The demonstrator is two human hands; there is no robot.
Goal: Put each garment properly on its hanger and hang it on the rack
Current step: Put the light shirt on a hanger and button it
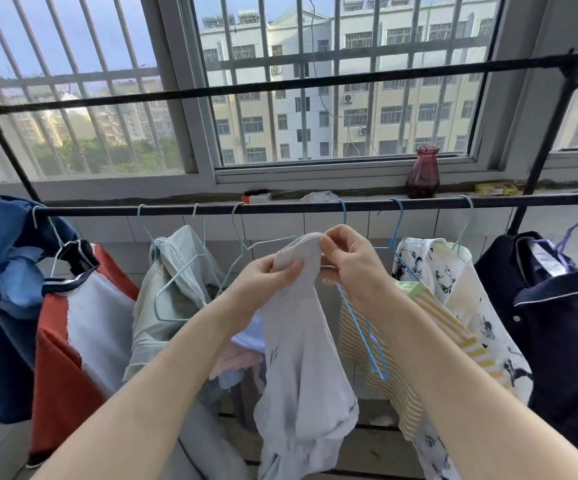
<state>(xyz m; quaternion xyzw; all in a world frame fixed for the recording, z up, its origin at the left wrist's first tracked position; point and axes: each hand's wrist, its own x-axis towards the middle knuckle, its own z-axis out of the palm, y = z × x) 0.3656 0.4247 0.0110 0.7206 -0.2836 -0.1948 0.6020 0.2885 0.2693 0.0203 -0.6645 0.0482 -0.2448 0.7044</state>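
A pale grey garment (301, 358) hangs from both my hands in the middle of the view, just below the black rack rail (298, 206). My left hand (263, 282) grips its upper edge with curled fingers. My right hand (349, 261) pinches the top of the fabric between thumb and fingers. A pale wire hanger (246, 247) hooked on the rail runs behind the garment's top. A blue hanger (367, 327) hangs under my right wrist against a yellow striped garment (429, 327).
The rail carries a blue garment (3, 299), a red and white top (73, 341), a light green shirt (176, 271), a white floral shirt (453, 278) and a navy shirt (557, 323). A dark red glass vase (423, 173) stands on the windowsill.
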